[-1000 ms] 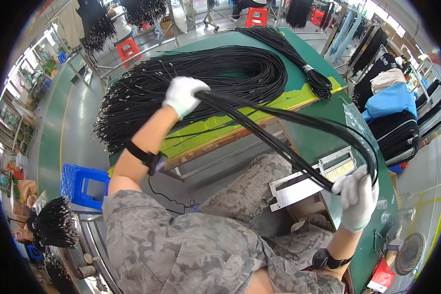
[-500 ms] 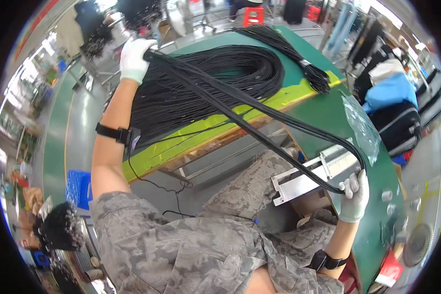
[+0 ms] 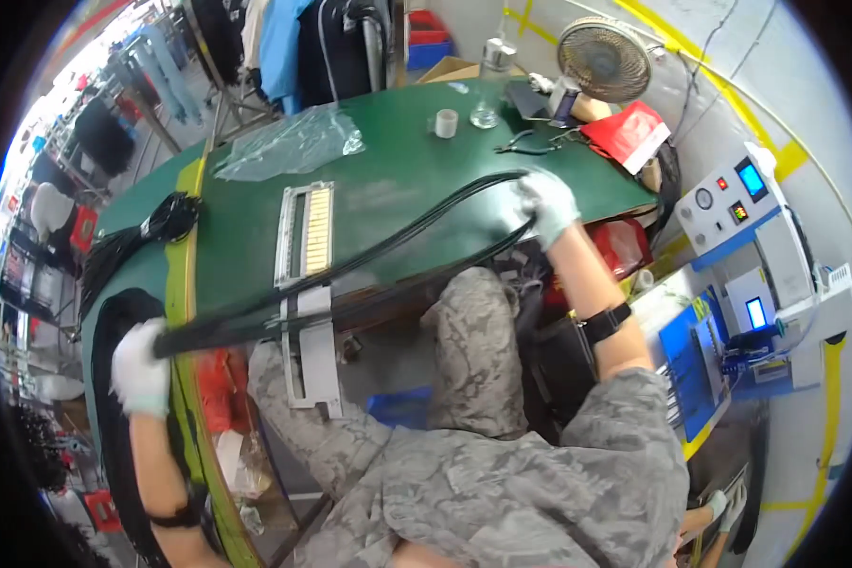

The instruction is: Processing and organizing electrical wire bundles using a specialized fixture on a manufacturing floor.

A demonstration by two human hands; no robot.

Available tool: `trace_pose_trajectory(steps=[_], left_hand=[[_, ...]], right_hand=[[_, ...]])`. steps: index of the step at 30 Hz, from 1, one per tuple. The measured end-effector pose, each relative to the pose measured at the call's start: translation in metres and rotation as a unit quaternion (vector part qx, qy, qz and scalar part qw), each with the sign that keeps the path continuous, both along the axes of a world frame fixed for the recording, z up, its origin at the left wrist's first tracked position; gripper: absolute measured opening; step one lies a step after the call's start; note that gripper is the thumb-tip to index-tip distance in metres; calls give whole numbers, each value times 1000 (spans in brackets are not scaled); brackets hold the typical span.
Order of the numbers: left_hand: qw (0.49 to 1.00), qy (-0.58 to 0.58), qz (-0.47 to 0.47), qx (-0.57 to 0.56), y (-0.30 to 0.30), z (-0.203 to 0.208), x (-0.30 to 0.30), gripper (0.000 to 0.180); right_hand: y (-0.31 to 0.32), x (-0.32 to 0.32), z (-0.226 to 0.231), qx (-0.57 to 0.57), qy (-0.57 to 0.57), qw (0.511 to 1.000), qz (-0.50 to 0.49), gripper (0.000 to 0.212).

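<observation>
A looped bundle of thin black cables (image 3: 222, 327) stretches across in front of me, sagging slightly and blurred by motion. My left hand (image 3: 142, 367), in a white glove, is closed round its left end. In its matching glove, my right hand (image 3: 547, 208) grips the loop's other end above the table's right part. Under the bundle lies a long silver metal fixture (image 3: 314, 374) with a pale yellow strip, jutting over the table edge toward my lap. More black cables (image 3: 128, 317) are piled beside my left hand, and a tied cable bundle (image 3: 168, 220) lies farther off.
On the green table (image 3: 398, 142) are a crumpled clear plastic bag (image 3: 298, 142), a white roll (image 3: 446, 123), pliers (image 3: 530, 144) and a red packet (image 3: 630, 133). A fan (image 3: 604, 59) stands behind. At right is a white machine (image 3: 729, 204) with lit screens; another person's gloved hands (image 3: 726, 504) show below.
My body and view have turned to the right. The cable bundle, still held at both ends, has swung off the pile and over the metal fixture and the table's right part.
</observation>
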State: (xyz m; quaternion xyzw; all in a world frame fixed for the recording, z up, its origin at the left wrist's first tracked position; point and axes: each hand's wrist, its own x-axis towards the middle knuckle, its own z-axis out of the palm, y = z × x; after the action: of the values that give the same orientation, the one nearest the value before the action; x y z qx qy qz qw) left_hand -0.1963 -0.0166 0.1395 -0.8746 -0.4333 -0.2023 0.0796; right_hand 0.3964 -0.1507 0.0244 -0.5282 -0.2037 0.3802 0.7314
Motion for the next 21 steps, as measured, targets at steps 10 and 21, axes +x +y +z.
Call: trace_pose_trajectory(steps=[10, 21], left_hand=[[985, 114, -69, -108, 43, -103, 267, 24], [990, 41, -89, -97, 47, -160, 295, 34]], right_hand=[[-3, 96, 1, -162, -643, 700, -265, 57], [117, -156, -51, -64, -784, 610, 99, 53]])
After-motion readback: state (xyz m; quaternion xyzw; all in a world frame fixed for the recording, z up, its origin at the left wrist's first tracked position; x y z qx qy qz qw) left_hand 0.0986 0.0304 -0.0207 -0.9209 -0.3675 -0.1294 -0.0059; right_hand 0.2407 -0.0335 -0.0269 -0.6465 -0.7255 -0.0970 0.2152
